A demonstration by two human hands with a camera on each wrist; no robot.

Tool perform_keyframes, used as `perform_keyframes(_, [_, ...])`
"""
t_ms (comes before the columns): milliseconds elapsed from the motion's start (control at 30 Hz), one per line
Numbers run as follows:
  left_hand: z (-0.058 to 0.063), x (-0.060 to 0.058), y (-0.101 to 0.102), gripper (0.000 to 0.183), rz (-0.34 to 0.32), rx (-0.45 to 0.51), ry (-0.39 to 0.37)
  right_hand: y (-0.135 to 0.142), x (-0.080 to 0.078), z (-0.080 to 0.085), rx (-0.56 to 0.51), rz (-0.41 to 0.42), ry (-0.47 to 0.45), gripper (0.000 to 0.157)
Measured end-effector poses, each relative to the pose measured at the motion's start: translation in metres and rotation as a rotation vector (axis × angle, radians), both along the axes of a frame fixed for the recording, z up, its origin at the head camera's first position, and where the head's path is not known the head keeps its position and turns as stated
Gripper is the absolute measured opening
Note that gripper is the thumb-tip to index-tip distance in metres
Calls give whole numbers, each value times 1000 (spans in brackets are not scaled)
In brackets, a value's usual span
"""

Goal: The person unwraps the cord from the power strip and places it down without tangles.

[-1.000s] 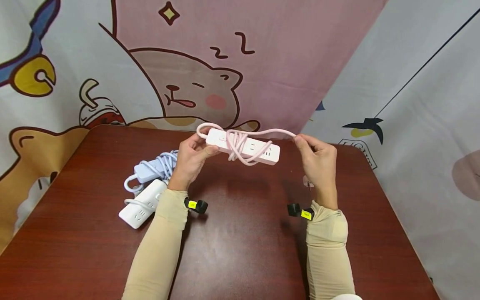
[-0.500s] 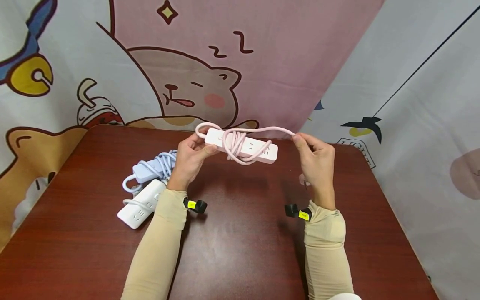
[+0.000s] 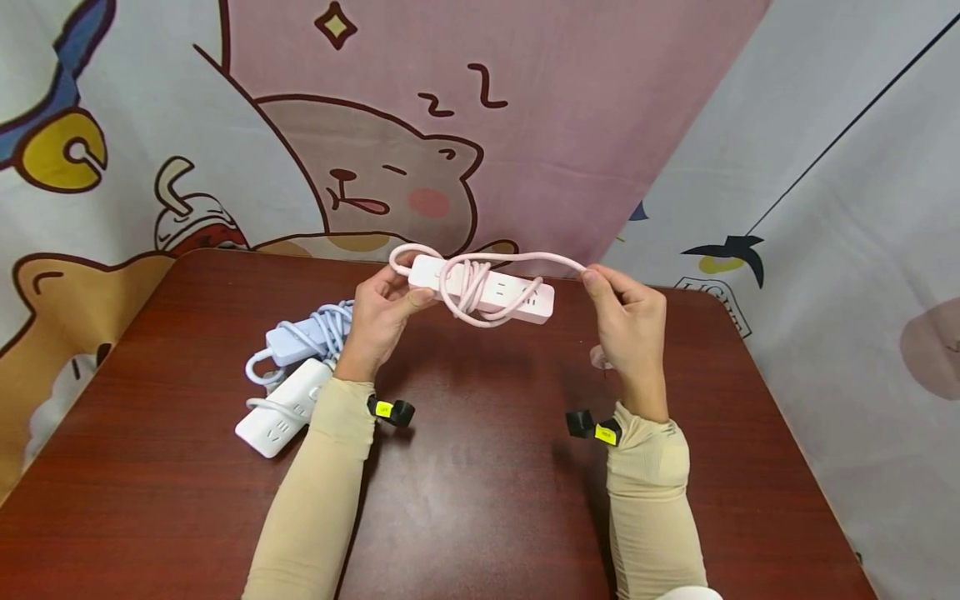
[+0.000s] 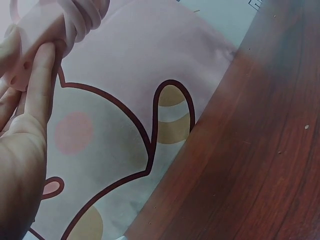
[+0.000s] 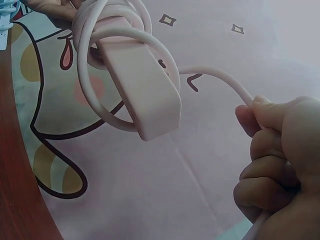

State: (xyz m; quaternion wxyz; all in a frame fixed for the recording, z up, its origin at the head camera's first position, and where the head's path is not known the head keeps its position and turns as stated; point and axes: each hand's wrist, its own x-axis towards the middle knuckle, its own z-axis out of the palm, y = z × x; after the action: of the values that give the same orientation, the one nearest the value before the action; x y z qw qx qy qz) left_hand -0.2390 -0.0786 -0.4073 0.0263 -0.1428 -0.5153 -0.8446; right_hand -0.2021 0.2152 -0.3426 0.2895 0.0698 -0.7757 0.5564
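A pink power strip is held up above the table, tilted down to the right, with its pink cord wound round its middle. My left hand grips its left end, thumb in front and fingers behind. Out to the right, my right hand pinches a stretch of the cord between thumb and forefinger. In the right wrist view the other fingers of the right hand are curled, and a loose loop of cord hangs around the end of the power strip.
Left of the left forearm lie a blue power strip wrapped in its cord and a white power strip. They rest on a dark red-brown table. Behind it hangs a cartoon-printed curtain.
My right hand has drifted slightly left with the cord. The loose loop on the power strip has shifted left and grown wider. My left hand has barely moved.
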Motion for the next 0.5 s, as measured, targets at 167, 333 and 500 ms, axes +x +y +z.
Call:
perform_keyframes(167, [0,0,0,46,13,-12,-1,-1,3,2,-17,9,15,22])
perform_keyframes(333, [-2,-1,0,47,44,-46,-9,-1,7,6,-43,23,34,23])
perform_keyframes(500, [-2,-2,0,48,77,-73,-16,-2,9,9,-53,35,37,22])
